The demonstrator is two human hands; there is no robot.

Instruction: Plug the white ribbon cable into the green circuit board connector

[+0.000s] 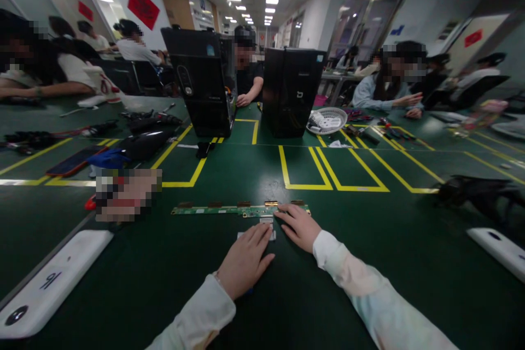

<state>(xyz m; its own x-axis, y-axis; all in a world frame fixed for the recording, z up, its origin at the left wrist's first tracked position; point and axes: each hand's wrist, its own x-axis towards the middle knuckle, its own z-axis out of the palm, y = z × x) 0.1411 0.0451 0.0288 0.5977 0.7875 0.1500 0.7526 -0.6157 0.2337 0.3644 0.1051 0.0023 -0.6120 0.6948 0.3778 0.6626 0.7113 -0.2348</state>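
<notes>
A long, narrow green circuit board (pixel 217 210) lies crosswise on the dark green table in front of me. My right hand (pixel 301 227) rests palm down at the right part of the board, its fingers stretched out and touching the board's near edge. Nearer to me, my left hand (pixel 246 260) lies flat with fingers extended over a small white piece (pixel 271 236), mostly hidden beneath it. A pale flat strip (pixel 266 220) shows between the board and the left fingertips; whether it joins the board I cannot tell. Neither hand grips anything.
Two black computer towers (pixel 200 82) (pixel 293 93) stand ahead, with a person behind them. A white basket (pixel 327 120) holds pale parts. White panels (pixel 53 284) (pixel 500 251) lie at both sides. Yellow tape (pixel 311 186) marks the table. Cables and tools (pixel 151 120) lie at left.
</notes>
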